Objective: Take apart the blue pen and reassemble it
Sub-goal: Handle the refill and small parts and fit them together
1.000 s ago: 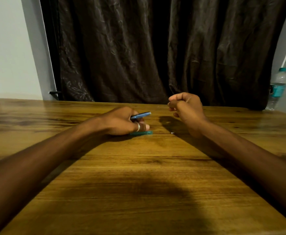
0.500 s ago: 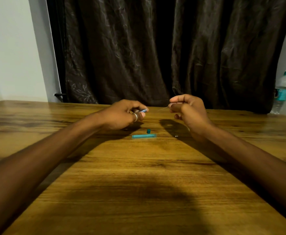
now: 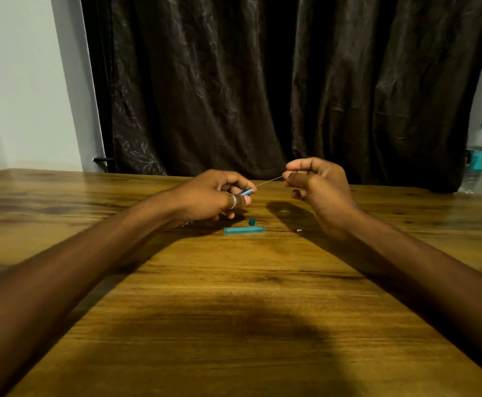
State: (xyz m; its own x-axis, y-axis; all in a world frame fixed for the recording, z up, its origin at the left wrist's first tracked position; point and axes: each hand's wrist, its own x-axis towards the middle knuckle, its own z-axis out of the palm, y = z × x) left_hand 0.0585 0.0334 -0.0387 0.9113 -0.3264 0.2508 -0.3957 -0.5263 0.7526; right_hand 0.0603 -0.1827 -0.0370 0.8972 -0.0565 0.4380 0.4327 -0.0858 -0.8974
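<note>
1. A pale wall (image 3: 19, 81) fills the far left, with a dark curtain (image 3: 262, 81) hanging behind the wooden table (image 3: 234, 310).
2. The left hand (image 3: 211, 196), a silver ring (image 3: 233, 201) on one finger, is raised just above the table with its fingers closed around a blue pen barrel (image 3: 247, 191); only the barrel's short right end shows past the fingertips.
3. A thin refill (image 3: 270, 181) runs from the barrel's open end, rising slightly to the right, and spans the gap between the two hands.
4. On the table below that gap lies a teal pen tube (image 3: 244, 230), flat and lengthwise left to right, touched by neither hand.
5. A small teal cap piece (image 3: 252, 222) stands just behind the tube, near its right half.
6. A tiny metallic part (image 3: 299, 230) rests on the table to the right of the tube, apart from it.
7. The right hand (image 3: 320, 187) is lifted, thumb and forefinger pinched together on the refill's right end, the other fingers curled in.
8. A plastic water bottle (image 3: 480, 156) with a teal label stands at the far right edge.
</note>
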